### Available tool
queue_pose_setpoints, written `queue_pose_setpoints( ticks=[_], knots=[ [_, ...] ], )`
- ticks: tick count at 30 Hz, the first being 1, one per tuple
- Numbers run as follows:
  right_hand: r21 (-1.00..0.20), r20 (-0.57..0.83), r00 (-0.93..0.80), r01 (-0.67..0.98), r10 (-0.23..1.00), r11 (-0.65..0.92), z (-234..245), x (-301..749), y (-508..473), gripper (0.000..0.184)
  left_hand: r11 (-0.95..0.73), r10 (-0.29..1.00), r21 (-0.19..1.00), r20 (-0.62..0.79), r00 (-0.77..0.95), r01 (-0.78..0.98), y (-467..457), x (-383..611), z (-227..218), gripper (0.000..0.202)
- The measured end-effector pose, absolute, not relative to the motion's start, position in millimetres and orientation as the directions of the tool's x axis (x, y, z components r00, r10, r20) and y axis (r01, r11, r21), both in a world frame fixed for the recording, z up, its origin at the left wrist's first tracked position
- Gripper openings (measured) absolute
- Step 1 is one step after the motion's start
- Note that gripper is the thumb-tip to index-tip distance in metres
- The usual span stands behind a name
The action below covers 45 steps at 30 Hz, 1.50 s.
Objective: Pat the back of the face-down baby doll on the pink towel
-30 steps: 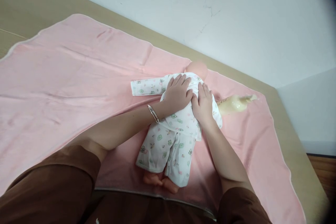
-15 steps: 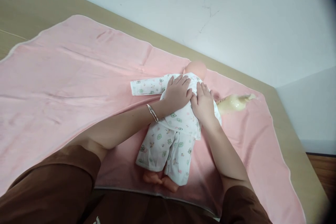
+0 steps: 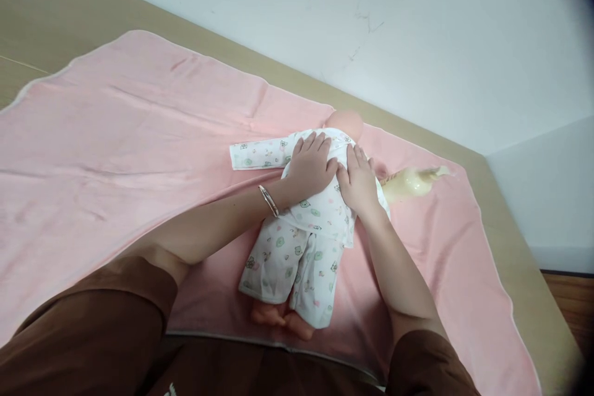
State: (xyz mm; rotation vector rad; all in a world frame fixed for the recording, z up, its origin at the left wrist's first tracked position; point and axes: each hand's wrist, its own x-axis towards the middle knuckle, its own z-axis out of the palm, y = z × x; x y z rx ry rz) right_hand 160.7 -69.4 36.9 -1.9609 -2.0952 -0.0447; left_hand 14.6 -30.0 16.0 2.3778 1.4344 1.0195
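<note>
Almost nothing has shifted over the last second: both hands stay planted on the doll's point(image 3: 310, 223) chest, and only the view has slid a touch, so the work on the front of its printed top point(image 3: 320, 207) reads as a slow, steady smoothing rather than a new step. The doll lies on its back on the pink blanket point(image 3: 116, 136), which covers most of the tabletop point(image 3: 55, 6); its head point(image 3: 346, 124) points toward the white wall point(image 3: 464, 43) and its bare feet point(image 3: 278, 318) toward the person. The left hand point(image 3: 312, 164), a silver bangle point(image 3: 268, 200) on its wrist, lies flat with fingers spread over the upper left of the top, just beside the empty sleeve point(image 3: 257, 153) that stretches out sideways. The right hand point(image 3: 359, 180) lies flat next to it, thumb touching the left hand's edge, fingers together over the other side of the chest. Neither grip pinches cloth as far as can be seen; both are open palms pressing down. The doll's bare arm point(image 3: 411, 180) sticks out to the right, uncovered, resting on the blanket.
</note>
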Motion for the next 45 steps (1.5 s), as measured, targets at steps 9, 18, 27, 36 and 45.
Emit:
queue_pose_setpoints(
  ticks=[9, 18, 27, 36, 45],
  knots=[
    [-0.04, 0.343, 0.012, 0.999, 0.939, 0.002, 35, 141, -86, 0.055, -0.554, 0.786, 0.443, 0.556, 0.269, 0.705, -37, 11, 17, 0.027],
    [-0.168, 0.235, -0.02, 0.984, 0.972, 0.061, 34, 155, -75, 0.059, -0.647, 0.738, 0.417, 0.552, 0.387, 0.639, -27, 12, 15, 0.041],
    [0.035, 0.306, 0.008, 0.999, 0.952, -0.019, 45, 135, -93, 0.051, -0.676, 0.705, 0.355, 0.566, 0.427, 0.646, -32, 9, 21, 0.029],
    [-0.196, 0.294, 0.047, 0.981, 0.955, 0.012, 30, 147, -79, 0.057, -0.583, 0.798, 0.494, 0.497, 0.34, 0.645, -26, 13, 13, 0.046],
    [-0.206, 0.286, 0.047, 0.978, 0.957, 0.014, 29, 148, -79, 0.058, -0.596, 0.785, 0.487, 0.52, 0.336, 0.639, -25, 11, 11, 0.047]
  ],
)
